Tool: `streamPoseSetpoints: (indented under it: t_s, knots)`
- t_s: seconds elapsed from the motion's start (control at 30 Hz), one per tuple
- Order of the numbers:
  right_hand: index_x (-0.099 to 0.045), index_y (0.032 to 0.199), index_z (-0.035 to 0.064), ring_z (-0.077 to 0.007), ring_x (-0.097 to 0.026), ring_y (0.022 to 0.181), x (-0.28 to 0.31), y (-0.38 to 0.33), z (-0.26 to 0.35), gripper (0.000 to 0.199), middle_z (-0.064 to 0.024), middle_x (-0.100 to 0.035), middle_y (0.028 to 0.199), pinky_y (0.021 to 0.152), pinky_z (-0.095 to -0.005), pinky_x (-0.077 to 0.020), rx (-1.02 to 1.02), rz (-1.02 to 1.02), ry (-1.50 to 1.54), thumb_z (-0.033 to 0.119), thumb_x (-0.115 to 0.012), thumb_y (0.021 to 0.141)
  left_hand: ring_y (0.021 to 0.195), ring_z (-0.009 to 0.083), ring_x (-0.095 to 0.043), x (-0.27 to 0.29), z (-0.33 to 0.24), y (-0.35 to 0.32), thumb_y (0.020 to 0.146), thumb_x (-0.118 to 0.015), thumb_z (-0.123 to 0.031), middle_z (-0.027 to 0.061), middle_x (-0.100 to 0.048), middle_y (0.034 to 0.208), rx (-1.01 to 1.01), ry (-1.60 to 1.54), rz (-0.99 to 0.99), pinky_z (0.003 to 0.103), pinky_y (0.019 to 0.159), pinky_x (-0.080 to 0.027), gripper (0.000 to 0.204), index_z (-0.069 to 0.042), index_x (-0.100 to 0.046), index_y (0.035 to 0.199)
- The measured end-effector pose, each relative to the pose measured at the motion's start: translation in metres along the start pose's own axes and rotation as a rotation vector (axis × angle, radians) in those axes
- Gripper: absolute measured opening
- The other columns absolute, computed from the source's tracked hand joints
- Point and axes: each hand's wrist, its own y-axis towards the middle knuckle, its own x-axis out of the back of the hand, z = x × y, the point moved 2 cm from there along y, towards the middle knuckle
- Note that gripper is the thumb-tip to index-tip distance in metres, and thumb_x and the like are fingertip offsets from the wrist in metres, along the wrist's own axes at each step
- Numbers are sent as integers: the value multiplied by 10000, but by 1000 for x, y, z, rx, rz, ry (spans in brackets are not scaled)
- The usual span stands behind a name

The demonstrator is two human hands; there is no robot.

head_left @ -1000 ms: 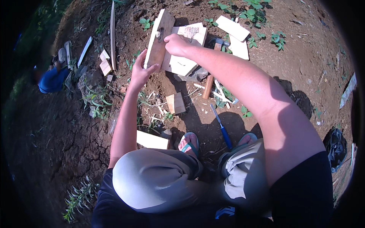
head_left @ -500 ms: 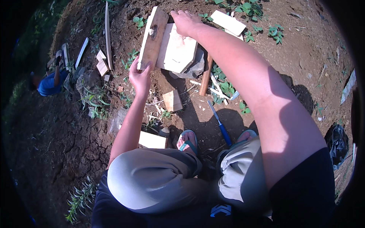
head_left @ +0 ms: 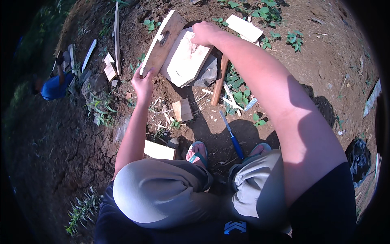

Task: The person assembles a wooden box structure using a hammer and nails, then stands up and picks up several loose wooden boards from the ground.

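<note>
My left hand point(head_left: 143, 84) is closed round the near end of a wooden board point(head_left: 163, 40) with a dark knot, thumb on its face and fingers at the edge. Against its right side lies a wider pale board point(head_left: 185, 57) with a cut-cornered near end, tilted over a grey stone point(head_left: 207, 72). At the far end of the pale board, my right hand point(head_left: 204, 33) is closed on its edge; its fingertips are partly hidden. A hammer-like wooden handle point(head_left: 219, 81) leans beside the stone, its head out of sight under my right arm.
A blue-handled chisel point(head_left: 236, 145) lies between my feet. Nearby are a small wood block point(head_left: 183, 110), a pale offcut point(head_left: 159, 150) and more boards point(head_left: 243, 27) at the far right. A person in blue point(head_left: 56, 87) works at far left. A black plastic bag point(head_left: 358, 156) sits right.
Both boards have turned clockwise, and the pale one's near end has come closer to me. My left hand has shifted slightly left with the knotted board; my right hand slightly right and nearer.
</note>
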Motion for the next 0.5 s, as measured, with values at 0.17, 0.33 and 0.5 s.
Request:
streamPoseSetpoints:
  t_s: [0.17, 0.33, 0.5]
  knots:
    - [-624, 1321, 62, -320, -634, 1223, 3, -7, 10, 466, -164, -654, 1315, 1029, -437, -519, 21, -7, -7, 278, -668, 912, 916, 135, -668, 25, 23, 21, 872, -801, -89, 96, -702, 1060, -50, 20, 13, 267, 783, -533, 467, 40, -617, 1281]
    - [-394, 1467, 83, -352, -565, 1301, 4, -7, 6, 632, -174, -503, 1446, 1071, -453, -502, 14, -243, -25, 238, -682, 927, 939, 169, -653, 7, 21, 1, 895, -772, -119, 100, -622, 1056, 35, 112, -85, 286, 754, -541, 484, 23, -530, 1289]
    - [-302, 1543, 122, -405, -526, 1331, 14, 29, 17, 730, -213, -416, 1519, 1115, -465, -467, 7, -319, 169, 141, -666, 910, 984, 190, -662, 17, 20, -5, 912, -739, -116, 120, -632, 1074, 21, 42, -108, 310, 812, -561, 507, 14, -454, 1311]
